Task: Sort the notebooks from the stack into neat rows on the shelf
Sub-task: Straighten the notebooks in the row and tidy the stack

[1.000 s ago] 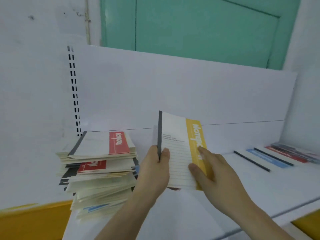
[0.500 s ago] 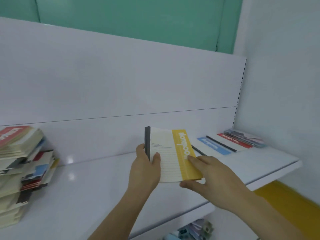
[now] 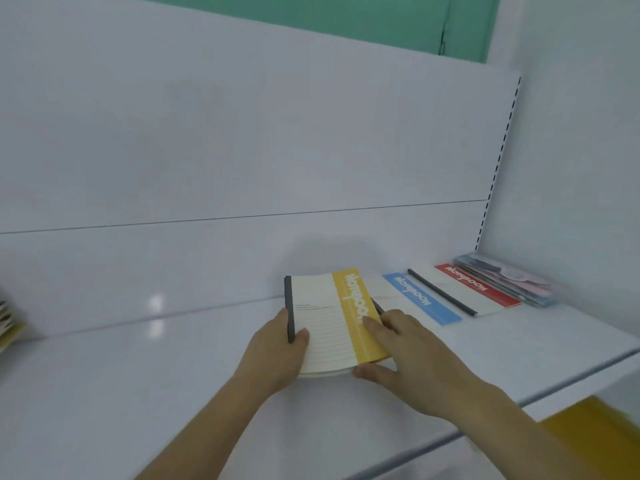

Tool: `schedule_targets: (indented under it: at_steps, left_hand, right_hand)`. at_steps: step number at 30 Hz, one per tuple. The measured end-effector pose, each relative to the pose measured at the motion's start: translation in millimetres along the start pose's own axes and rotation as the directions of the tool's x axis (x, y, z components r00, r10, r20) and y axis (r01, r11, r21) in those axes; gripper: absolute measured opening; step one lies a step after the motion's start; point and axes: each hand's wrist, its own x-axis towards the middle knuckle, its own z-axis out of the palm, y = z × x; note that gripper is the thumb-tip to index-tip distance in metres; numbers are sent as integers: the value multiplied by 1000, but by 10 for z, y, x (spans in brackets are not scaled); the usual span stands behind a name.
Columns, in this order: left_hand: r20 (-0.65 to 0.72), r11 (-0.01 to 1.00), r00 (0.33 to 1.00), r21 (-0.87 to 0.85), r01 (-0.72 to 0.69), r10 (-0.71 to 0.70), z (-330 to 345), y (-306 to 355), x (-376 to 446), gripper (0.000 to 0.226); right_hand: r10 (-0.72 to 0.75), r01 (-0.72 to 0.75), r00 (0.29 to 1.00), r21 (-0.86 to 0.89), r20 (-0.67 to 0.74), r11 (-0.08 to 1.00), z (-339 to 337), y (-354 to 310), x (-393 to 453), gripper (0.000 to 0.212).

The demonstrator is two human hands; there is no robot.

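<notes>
I hold a cream notebook with a yellow band (image 3: 329,317) low over the white shelf (image 3: 138,375), just left of the row. My left hand (image 3: 277,351) grips its dark spine, thumb on the cover. My right hand (image 3: 405,355) holds its right edge, fingers on the yellow band and thumb under the near corner. To the right lie a blue-banded notebook (image 3: 419,299), a red-banded notebook (image 3: 474,287) and a pale patterned one (image 3: 509,278) at the shelf's end. The stack (image 3: 8,323) shows only as a sliver at the left edge.
A white back panel (image 3: 242,150) rises behind the shelf, with a slotted upright (image 3: 498,161) at its right end. The shelf's front edge runs diagonally at the lower right, with a yellow surface (image 3: 595,434) below it.
My view has swung right, so the stack has slid almost out of frame. Both hands have carried the yellow-banded notebook right and down, close to the blue-banded one.
</notes>
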Motion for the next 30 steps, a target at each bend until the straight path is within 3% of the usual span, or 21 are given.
schedule_targets:
  at_steps: [6, 12, 15, 16, 22, 30]
  left_hand:
    - [29, 904, 1000, 427, -16, 4, 185, -73, 314, 41]
    - [42, 604, 999, 796, -47, 23, 288, -20, 368, 65]
    - [84, 690, 995, 723, -29, -47, 300, -27, 320, 106]
    - [102, 734, 993, 679, -32, -51, 274, -33, 300, 110]
    - [142, 864, 988, 503, -18, -63, 174, 77, 176, 84]
    - [97, 822, 995, 568, -25, -37, 279, 122, 184, 81]
  right_hand:
    - [-73, 75, 997, -49, 40, 996, 285, 299, 374, 80]
    - [-168, 171, 985, -69, 44, 983, 388, 562, 635, 89]
    - [-194, 199, 979, -61, 69, 978, 424, 668, 704, 85]
    - [-207, 210, 976, -51, 67, 976, 430, 684, 715, 84]
    - [-300, 299, 952, 19, 55, 954, 477, 836, 793, 83]
    - [-343, 342, 939, 16, 5, 939, 499, 965, 901, 76]
